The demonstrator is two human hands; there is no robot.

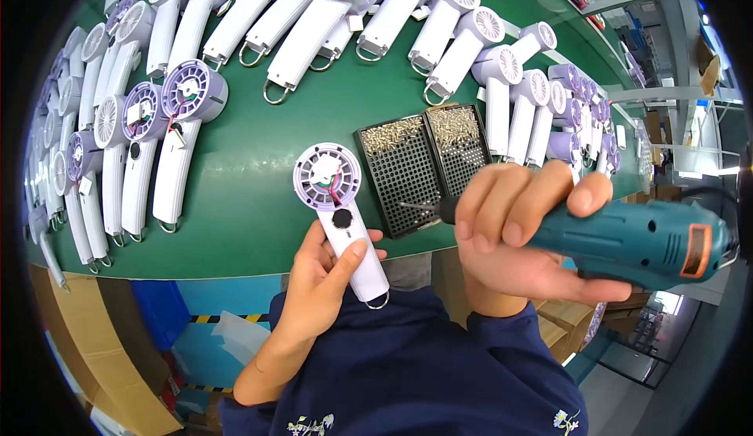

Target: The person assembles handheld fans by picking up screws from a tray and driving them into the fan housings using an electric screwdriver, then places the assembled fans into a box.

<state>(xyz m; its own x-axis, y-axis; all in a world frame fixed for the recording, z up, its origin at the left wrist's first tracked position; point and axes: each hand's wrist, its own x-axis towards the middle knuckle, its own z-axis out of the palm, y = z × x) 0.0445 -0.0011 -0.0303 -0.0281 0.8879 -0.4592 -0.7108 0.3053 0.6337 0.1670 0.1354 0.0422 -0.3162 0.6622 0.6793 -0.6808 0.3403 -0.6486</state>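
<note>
My left hand (323, 275) is closed round the white handle of a handheld fan (327, 176). The fan's lilac head has no cover on this side, so red and dark wires show at its middle, and a round black button sits on the handle. My right hand (518, 228) grips a teal electric screwdriver (627, 240), held level with its thin bit pointing left. The bit lies in view over a black screw tray (396, 177) with many small holes and loose screws at its far end; whether it touches the tray cannot be told.
A second screw tray (459, 150) adjoins the first. White and lilac fans lie along the far side of the green table (251, 169), among them a capped fan (314, 28) and an uncapped fan (188, 99). Cardboard (102, 342) and a blue bin (161, 310) stand below at left.
</note>
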